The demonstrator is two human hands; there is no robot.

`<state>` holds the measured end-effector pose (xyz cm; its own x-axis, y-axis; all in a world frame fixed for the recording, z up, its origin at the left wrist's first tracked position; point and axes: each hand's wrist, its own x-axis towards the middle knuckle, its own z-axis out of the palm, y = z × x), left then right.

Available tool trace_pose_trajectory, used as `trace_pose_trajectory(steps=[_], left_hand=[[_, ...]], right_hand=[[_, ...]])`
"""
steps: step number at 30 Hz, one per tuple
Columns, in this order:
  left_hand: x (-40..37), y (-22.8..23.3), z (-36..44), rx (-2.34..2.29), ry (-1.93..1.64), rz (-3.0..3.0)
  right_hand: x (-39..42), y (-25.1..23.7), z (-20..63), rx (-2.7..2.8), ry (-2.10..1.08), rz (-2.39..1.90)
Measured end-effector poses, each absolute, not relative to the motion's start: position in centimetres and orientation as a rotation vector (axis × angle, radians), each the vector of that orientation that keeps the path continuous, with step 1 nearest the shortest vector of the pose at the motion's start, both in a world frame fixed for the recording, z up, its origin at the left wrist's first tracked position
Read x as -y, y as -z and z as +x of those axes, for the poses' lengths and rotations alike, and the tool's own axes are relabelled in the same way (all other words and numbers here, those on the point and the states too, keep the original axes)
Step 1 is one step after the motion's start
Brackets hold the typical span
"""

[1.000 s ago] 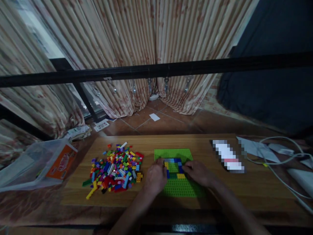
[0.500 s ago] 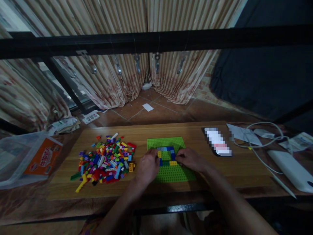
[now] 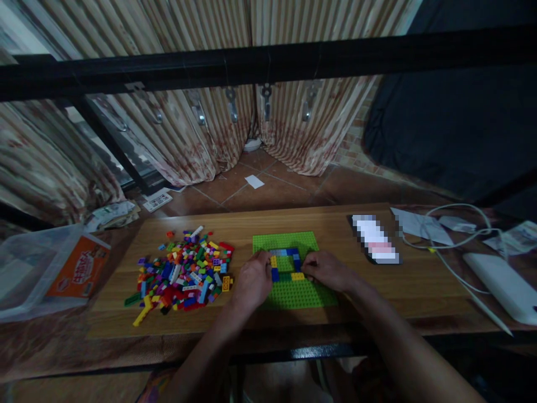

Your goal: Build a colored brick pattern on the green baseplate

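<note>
A green studded baseplate (image 3: 293, 294) lies on the wooden table (image 3: 377, 280) in front of me. On it sits a small frame of blue, light blue and yellow bricks (image 3: 286, 262). My left hand (image 3: 251, 280) rests on the plate's left side, fingertips against the left edge of the brick frame. My right hand (image 3: 329, 271) rests on the right side, fingers curled against the frame's right edge near a yellow brick (image 3: 297, 276). Whether either hand pinches a loose brick is hidden. A pile of mixed coloured bricks (image 3: 184, 271) lies to the left.
A clear plastic bag with an orange label (image 3: 50, 271) lies at the far left. A phone (image 3: 375, 245), papers, white cables (image 3: 453, 246) and a white flat device (image 3: 501, 285) occupy the right. A black bar (image 3: 268, 64) crosses above, with curtains behind.
The view has tilted down and shifted since a second ago. Both hands stay on the baseplate at the brick frame, with only slight finger movement.
</note>
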<state>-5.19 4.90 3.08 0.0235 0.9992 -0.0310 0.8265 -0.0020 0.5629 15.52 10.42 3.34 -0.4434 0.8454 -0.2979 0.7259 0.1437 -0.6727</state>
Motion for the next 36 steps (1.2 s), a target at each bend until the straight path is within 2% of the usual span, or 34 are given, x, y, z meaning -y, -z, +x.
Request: trace_pose_trajectory(steps=[14, 25, 32, 36], left_hand=[[-4.4, -4.0, -4.3, -1.938, -0.360, 1.900], [-4.3, -3.9, -4.5, -1.910, -0.350, 1.929], [-5.2, -6.6, -11.9, -1.663, -0.365, 2.028], [-4.2, -8.1, -16.5, -1.758, -0.310, 1.909]], right_hand=[[-10.2, -2.7, 15.9, 2.273, -1.174, -1.544], [-10.5, -2.0, 16.2, 2.279, -1.232, -1.580], [-10.2, -2.5, 16.1, 2.252, -1.243, -1.571], [-10.3, -2.3, 16.1, 2.234, -1.284, -1.558]])
